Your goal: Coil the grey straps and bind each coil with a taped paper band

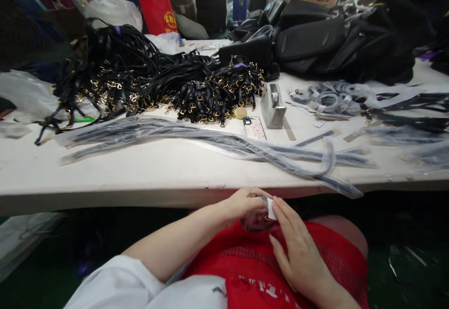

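Two bare hands, left hand (242, 204) and right hand (298, 248); one small clear-wrapped dark piece (257, 221) at six o'clock; one grey metal tape dispenser (272, 105) at twelve.

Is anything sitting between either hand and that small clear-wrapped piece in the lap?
Nothing visible does. The left hand grips the clear-wrapped piece, and the right hand lays its fingertips on the white tab, all just below the table edge.

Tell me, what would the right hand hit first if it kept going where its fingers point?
The right hand points at the small white tab that its fingertips touch, pinched by the left hand; that comes first. Past it probably lies the table edge, though depth is unclear.
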Demonstrator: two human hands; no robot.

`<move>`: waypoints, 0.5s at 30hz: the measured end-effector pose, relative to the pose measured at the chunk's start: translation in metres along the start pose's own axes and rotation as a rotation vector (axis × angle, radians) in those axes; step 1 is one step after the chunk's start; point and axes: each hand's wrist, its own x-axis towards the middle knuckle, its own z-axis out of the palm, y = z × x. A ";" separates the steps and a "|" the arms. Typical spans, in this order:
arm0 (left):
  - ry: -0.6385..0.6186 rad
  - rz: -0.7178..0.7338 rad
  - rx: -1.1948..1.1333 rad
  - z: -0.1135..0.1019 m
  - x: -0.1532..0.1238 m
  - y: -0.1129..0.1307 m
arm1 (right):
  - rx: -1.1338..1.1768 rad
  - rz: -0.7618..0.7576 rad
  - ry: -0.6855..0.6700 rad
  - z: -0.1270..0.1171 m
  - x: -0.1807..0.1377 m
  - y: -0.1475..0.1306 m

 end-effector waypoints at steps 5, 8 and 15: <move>0.065 0.072 0.105 0.008 0.007 0.007 | -0.076 -0.072 0.078 -0.009 0.014 0.007; 0.081 0.100 0.092 0.004 0.011 0.008 | -0.046 -0.128 0.156 -0.024 0.034 0.027; 0.157 0.006 0.092 -0.015 0.009 -0.001 | 0.064 0.113 0.336 -0.068 0.134 0.120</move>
